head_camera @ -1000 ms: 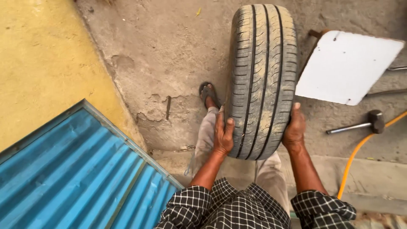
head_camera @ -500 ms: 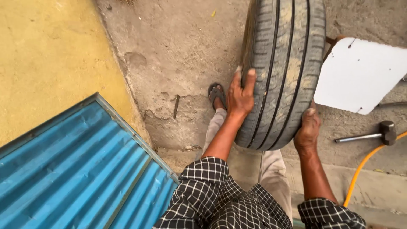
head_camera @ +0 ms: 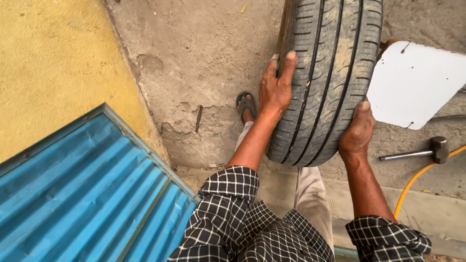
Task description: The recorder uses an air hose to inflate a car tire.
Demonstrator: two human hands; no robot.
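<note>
I see the dusty tyre upright on its tread over the concrete floor, left hand spread flat on its left shoulder, right hand cupping the lower right tread, a white board and hammer just beyond.

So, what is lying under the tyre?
Below the tyre, held by the left hand and right hand, show concrete floor and a sandalled foot. The floor directly beneath is covered.
</note>
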